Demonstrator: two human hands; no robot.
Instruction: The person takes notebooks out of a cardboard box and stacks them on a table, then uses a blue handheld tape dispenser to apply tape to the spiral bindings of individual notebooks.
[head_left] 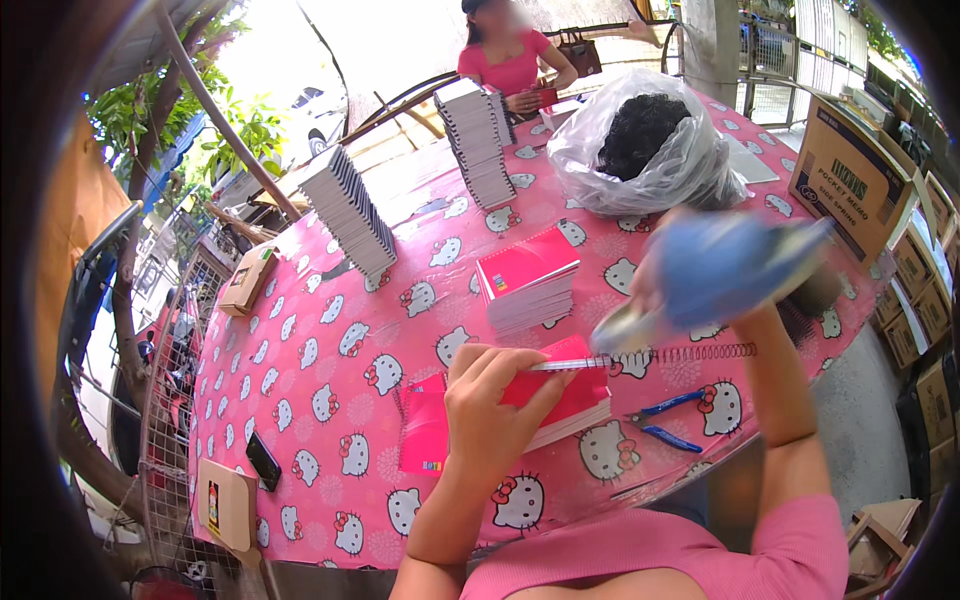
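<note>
Pinched in my left hand is a thin notebook, its bound edge turned up. A dark spiral wire runs from that edge far out to the right. My right hand grips a blue thing with pale ends, smeared by motion; its kind cannot be made out. Its lower left end is at the wire beside the notebook. Below my left hand lies a stack of pink-covered notebooks, partly hidden. Blue-handled pliers lie to its right. A pink notebook is left of it.
Beyond my hands stands a pink-topped stack. Two tall stacks of spiral notebooks rise farther back. A plastic bag holds black coils. A cardboard box, a phone and a person opposite also show.
</note>
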